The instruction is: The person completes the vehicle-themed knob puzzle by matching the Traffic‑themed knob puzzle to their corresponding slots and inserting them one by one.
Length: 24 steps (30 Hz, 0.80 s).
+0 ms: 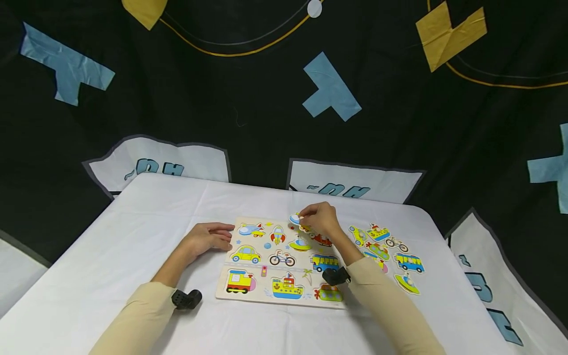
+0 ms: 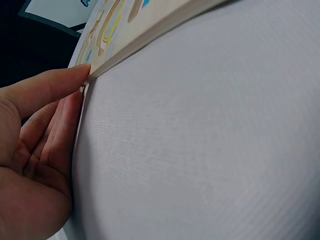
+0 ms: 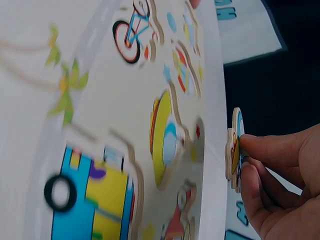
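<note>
A wooden puzzle board point(image 1: 262, 266) lies on the table, with vehicle pictures printed in its cut-out recesses. My left hand point(image 1: 207, 240) rests at the board's left edge, fingers nearly straight; in the left wrist view a fingertip point(image 2: 86, 71) touches its corner. Over the far right part of the board, my right hand point(image 1: 320, 218) pinches a small puzzle piece point(image 1: 294, 219) coloured blue and white with some yellow. The right wrist view shows that wooden piece point(image 3: 234, 152) nearly edge-on, tilted upright between thumb and fingers, its face mostly hidden. Below it in the head view is the flying saucer recess point(image 1: 300, 244).
Several loose pieces lie right of the board, among them a bus point(image 1: 409, 262), a flying saucer point(image 1: 407, 284), a bicycle point(image 1: 396, 244) and a ship point(image 1: 378, 231). The right forearm passes between them and the board. A white cloth point(image 1: 248, 328) covers the table; a black curtain hangs behind.
</note>
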Available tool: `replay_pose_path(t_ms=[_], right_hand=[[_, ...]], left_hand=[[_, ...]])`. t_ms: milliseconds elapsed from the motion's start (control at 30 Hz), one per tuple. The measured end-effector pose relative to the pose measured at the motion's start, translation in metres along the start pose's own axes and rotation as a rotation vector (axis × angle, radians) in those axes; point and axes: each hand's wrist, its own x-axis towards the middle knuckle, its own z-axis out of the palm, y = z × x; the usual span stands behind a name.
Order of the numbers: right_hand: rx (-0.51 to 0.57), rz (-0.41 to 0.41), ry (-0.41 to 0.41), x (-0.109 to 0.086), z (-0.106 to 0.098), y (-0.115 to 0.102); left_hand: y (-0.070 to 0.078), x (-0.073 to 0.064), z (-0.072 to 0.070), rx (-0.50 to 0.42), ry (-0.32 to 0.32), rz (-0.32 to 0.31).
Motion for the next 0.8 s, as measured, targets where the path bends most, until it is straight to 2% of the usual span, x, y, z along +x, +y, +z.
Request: replay_pose_path(t_ms=[500, 800], right_hand=[[0.082, -0.065, -0.100, 0.004, 0.039, -0.027], [0.062, -0.102, -0.157, 0.008, 0.064, -0.043]], left_hand=[[0.000, 0.002, 0.003, -0.015, 0.001, -0.008], [0.000, 0.003, 0.002, -0.024, -0.002, -0.002]])
